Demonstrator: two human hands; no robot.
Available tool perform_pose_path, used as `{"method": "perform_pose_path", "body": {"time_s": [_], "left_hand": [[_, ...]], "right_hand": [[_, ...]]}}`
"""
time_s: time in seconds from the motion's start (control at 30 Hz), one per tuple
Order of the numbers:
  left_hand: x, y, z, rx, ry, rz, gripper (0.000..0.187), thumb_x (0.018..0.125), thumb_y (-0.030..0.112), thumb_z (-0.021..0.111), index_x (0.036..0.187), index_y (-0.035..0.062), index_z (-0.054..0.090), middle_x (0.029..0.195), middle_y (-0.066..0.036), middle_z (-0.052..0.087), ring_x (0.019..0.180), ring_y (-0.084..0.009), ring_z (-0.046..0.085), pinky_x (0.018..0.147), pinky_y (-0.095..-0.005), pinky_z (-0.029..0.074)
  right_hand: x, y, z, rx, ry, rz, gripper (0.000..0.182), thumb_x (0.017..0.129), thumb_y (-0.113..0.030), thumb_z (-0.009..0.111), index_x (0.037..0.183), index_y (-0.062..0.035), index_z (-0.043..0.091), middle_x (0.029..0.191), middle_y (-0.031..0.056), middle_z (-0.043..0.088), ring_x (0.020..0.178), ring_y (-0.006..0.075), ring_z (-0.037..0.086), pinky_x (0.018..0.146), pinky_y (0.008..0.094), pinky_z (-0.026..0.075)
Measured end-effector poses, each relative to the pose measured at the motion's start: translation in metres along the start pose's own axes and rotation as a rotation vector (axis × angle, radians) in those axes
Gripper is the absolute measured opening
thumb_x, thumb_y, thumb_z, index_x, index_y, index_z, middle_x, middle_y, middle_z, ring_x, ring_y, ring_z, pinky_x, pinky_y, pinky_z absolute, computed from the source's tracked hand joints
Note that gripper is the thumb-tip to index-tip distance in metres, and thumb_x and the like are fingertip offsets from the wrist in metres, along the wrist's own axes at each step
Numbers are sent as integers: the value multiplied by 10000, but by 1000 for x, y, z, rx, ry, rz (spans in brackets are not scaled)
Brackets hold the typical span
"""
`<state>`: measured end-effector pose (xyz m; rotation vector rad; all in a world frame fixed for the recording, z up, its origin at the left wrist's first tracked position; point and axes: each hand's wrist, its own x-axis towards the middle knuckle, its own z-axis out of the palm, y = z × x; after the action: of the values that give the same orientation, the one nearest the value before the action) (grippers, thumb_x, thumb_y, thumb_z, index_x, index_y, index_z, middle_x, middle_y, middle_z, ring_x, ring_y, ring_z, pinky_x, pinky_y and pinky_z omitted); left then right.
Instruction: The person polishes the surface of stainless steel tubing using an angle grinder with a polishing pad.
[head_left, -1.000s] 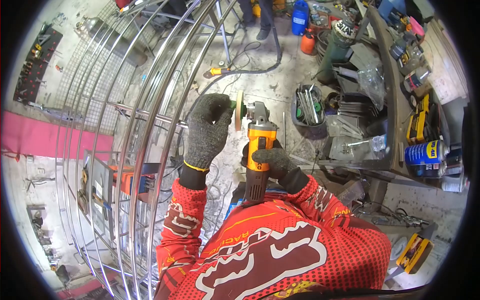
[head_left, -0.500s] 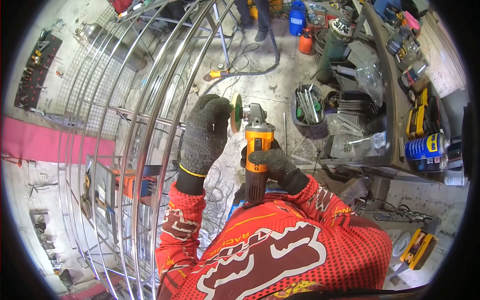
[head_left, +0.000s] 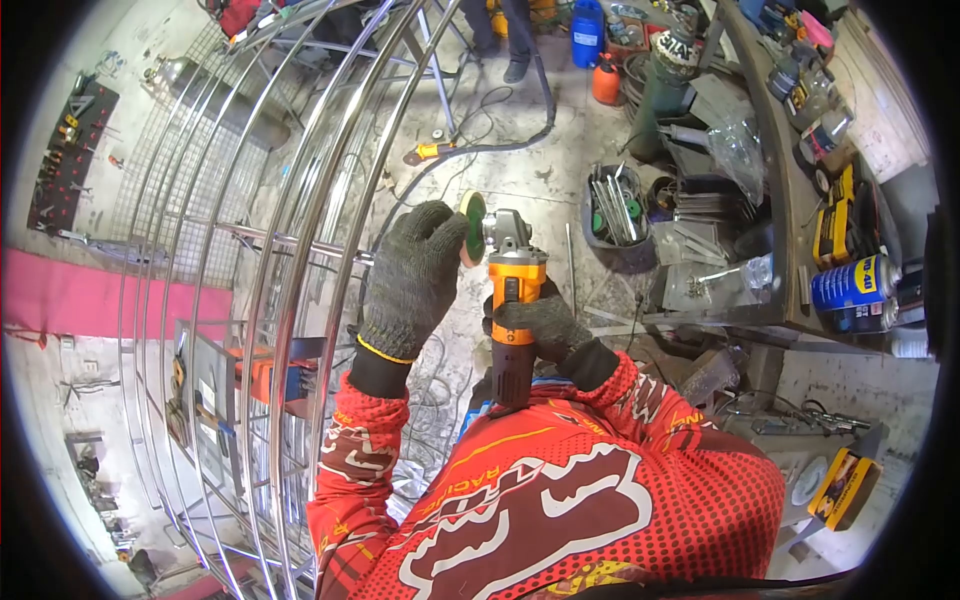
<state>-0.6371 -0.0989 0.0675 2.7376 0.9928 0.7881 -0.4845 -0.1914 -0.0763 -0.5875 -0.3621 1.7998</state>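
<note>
Gripping grinder (head_left: 518,280) w/ R hand (head_left: 548,325), person (head_left: 600,480) is touching disc (head_left: 474,222) w/ L hand (head_left: 413,275) (gloved, fingers bent; pinch unclear).

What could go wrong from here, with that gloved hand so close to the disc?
If the disc spun now, it might snag the gloved left hand, whose fingers are at or very near its edge. Should it catch, the angle grinder could twist, since only the right hand clearly grips its body. Farther off, the dark cable or hose across the floor could trip someone.
</note>
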Motion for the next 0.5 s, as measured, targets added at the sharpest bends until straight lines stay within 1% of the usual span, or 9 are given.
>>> {"method": "perform_pose_path", "body": {"time_s": [0.07, 0.13, 0.17, 0.23, 0.37, 0.43, 0.5], "left_hand": [[1, 1, -3, 103, -53, 55, 322, 779, -54, 662, 1089, 33, 666, 1071, -179, 634, 975, -378, 648, 823, -447, 541], [3, -1, -8, 114, -96, 62, 333, 773, -48, 667, 1096, 37, 665, 1077, -178, 634, 984, -378, 643, 829, -451, 540], [4, -2, -10, 128, -135, 68, 345, 767, -42, 673, 1102, 41, 664, 1084, -176, 634, 993, -379, 639, 836, -454, 538], [5, -2, -10, 139, -140, 80, 347, 765, -41, 673, 1101, 42, 663, 1083, -175, 635, 987, -378, 638, 833, -453, 538], [4, -1, -8, 169, -152, 94, 344, 764, -42, 667, 1097, 46, 664, 1081, -170, 636, 970, -372, 640, 821, -453, 541], [1, -1, -7, 152, -142, 102, 341, 762, -48, 664, 1090, 49, 670, 1075, -169, 638, 961, -371, 644, 815, -448, 543], [-1, -2, -6, 133, -133, 114, 339, 761, -54, 660, 1082, 51, 675, 1069, -168, 641, 953, -370, 648, 809, -443, 546]], "right_hand": [[-1, -3, 4, -22, 19, -9, 546, 782, -10, 812, 1249, -77, 539, 945, 70, 663, 807, 211, 681, 750, 389, 594], [-3, -5, 10, -148, 91, -48, 526, 767, 9, 811, 1223, -78, 564, 945, 46, 659, 815, 180, 669, 753, 361, 583], [-2, -4, 12, -144, 93, -51, 526, 767, 9, 811, 1223, -78, 564, 945, 46, 659, 815, 180, 669, 753, 361, 583], [-2, -2, 14, -237, 141, -96, 519, 752, 18, 813, 1205, -77, 580, 950, 23, 649, 833, 161, 660, 766, 342, 572], [-2, 1, 16, -286, 192, -119, 523, 736, 7, 817, 1195, -74, 579, 957, 13, 635, 846, 150, 645, 770, 326, 559], [-1, 3, 15, -360, 242, -157, 536, 716, -5, 827, 1187, -72, 579, 965, 8, 623, 859, 144, 630, 770, 318, 548], [0, 2, 17, -361, 245, -162, 539, 710, -9, 829, 1184, -71, 579, 963, 6, 620, 859, 142, 625, 768, 316, 544]]}}
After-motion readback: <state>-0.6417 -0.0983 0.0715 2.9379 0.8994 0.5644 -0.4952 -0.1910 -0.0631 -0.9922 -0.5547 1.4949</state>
